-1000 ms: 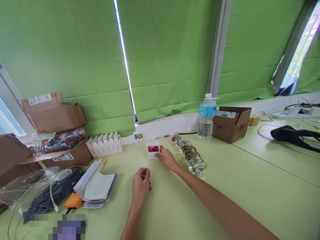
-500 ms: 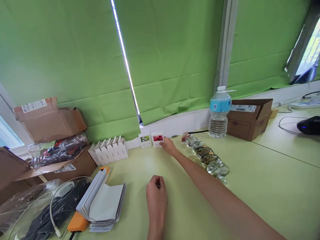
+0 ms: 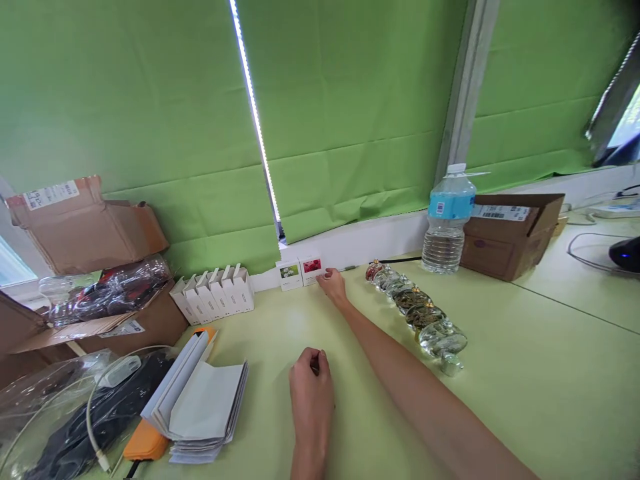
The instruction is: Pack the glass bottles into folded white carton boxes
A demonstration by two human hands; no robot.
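Observation:
At the back of the table, my right hand (image 3: 333,285) has its thumb and fingers at the lower right edge of a small white box with a red picture (image 3: 312,268). That box stands upright. Directly to its left, side by side with it, is another small white box with a green and white picture (image 3: 290,274). My left hand (image 3: 312,387) rests nearer on the table, fingers curled into a loose fist; nothing shows in it. A row of glassy, clear-wrapped pieces (image 3: 416,308), some golden, lies right of my right hand.
Several white boxes (image 3: 214,293) lean in a row at the back left. Folded white papers (image 3: 207,403) lie over an orange device (image 3: 147,441). Cardboard boxes (image 3: 85,227) and bagged cables (image 3: 107,407) fill the left. A water bottle (image 3: 445,223) and an open carton (image 3: 503,243) stand right.
The red-picture box has moved left and now stands against its neighbour, the gap between them closed. My right hand moved with it, while my left hand stays in place.

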